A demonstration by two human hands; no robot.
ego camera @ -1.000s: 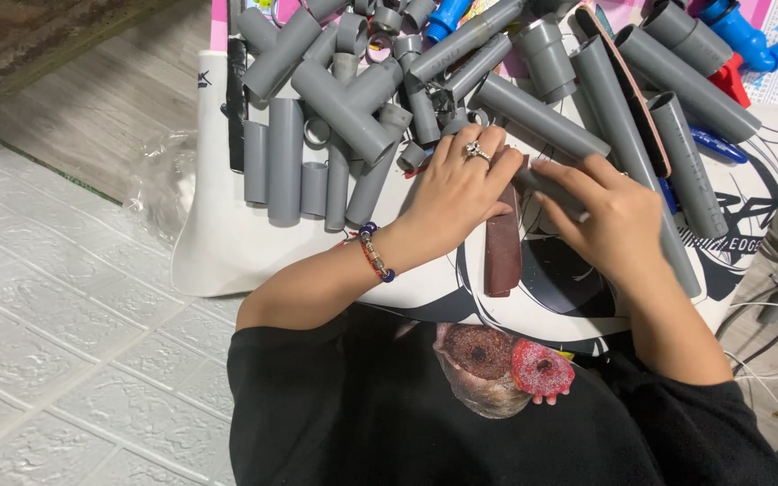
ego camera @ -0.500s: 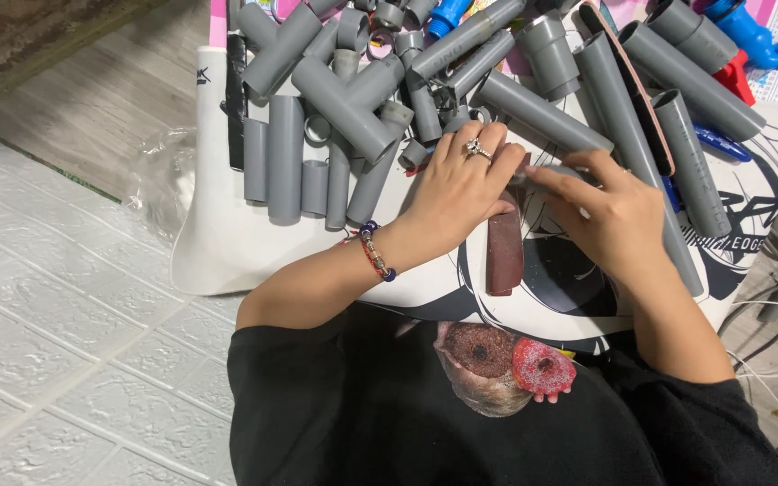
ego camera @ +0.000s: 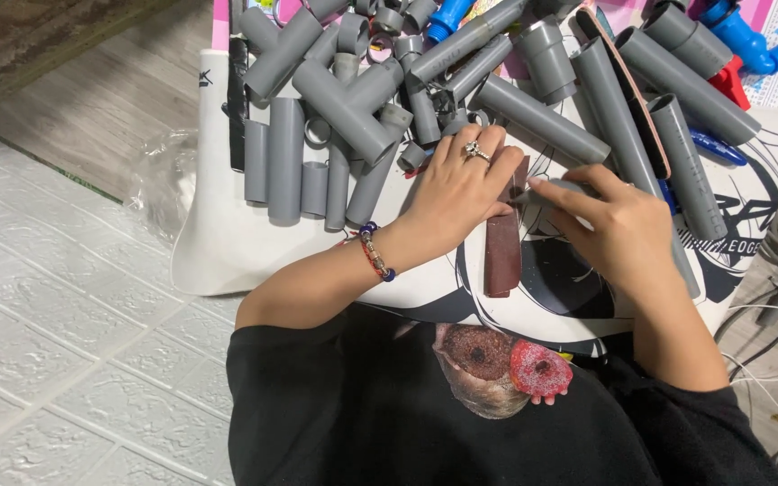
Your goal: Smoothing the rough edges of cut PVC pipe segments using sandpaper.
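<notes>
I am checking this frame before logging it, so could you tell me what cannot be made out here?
- Head view: the grey piece under the right hand is mostly covered by its fingers.
- The left hand hides the brown strip's upper end.
- The blue fittings are cut off by the top edge.

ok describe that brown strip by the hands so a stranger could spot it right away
Start at the white printed board heaped with grey pipe pieces. Below the heap, the left hand rests on a flat dark reddish-brown strip beside the right hand. It is the only flat brown piece there; its neighbours are round grey tubes.
</notes>
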